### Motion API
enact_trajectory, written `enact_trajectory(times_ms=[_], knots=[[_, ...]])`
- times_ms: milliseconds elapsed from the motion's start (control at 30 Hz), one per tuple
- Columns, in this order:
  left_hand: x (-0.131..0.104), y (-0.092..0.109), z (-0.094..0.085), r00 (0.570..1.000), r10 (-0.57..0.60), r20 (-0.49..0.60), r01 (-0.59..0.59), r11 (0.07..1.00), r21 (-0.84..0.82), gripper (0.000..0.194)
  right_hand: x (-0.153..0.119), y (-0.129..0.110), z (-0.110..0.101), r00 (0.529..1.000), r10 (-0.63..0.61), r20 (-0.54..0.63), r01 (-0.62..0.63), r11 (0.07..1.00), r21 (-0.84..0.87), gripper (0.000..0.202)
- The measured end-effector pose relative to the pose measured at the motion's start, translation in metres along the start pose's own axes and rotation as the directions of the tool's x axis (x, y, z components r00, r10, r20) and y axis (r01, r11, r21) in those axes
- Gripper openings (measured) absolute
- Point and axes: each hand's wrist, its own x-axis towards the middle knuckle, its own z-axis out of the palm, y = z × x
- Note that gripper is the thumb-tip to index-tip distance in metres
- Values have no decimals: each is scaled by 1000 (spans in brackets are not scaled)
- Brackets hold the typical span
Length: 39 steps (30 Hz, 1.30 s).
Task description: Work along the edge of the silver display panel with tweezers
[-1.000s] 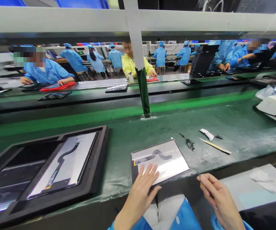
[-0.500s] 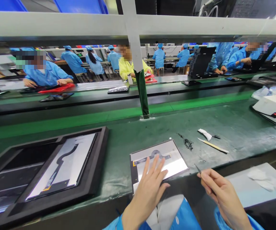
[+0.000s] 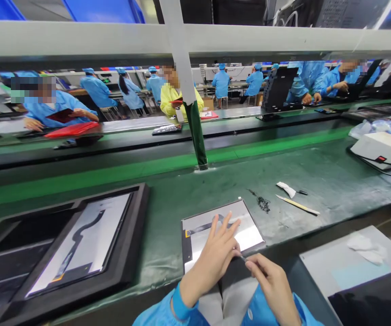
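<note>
A flat display panel [image 3: 250, 228] with a silvery back lies near the bench's front edge, a dark ribbon cable [image 3: 202, 227] with an orange end across it. My left hand [image 3: 217, 249] rests on the panel, fingers spread, covering part of the cable. Just below the panel's front edge, my right hand [image 3: 272, 280] pinches a thin pointed metal tool [image 3: 242, 257], too small to name surely. Its tip is at my left thumb; whether they touch I cannot tell. A similar panel [image 3: 103, 231] with its own cable sits in a black foam tray [image 3: 139, 217] on the left.
Right of the panel lie dark scraps [image 3: 262, 203], a yellow-handled blade [image 3: 297, 204] and a white-wrapped tool [image 3: 287, 189]. A white box [image 3: 382, 149] with cables stands farther right. A green-wrapped post [image 3: 197, 136] rises mid-bench. Co-workers sit beyond the conveyor.
My right hand has moved left with the pointed tool, bringing it to my left thumb. My left hand stays on the panel, shifted slightly. The view has drifted a little.
</note>
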Motion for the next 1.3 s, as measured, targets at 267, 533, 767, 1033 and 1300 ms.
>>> enact_trajectory(times_ms=[267,533,767,1033,1300], knots=[[5,-6,10,994,-99,37,101,992,-74,17,8,3,4,981,141,134,-174,944,279,56],[-13,17,16,995,-23,-96,37,990,136,20,4,1,19,941,284,186,-339,805,487,64],[23,-1,8,992,-89,93,92,996,-21,15,1,1,12,969,156,190,-217,904,369,57],[-11,8,8,991,-133,20,132,991,34,22,4,8,17,965,217,146,-261,837,481,59],[30,1,10,993,39,113,-37,999,-16,14,3,5,8,987,85,139,-121,954,275,54]])
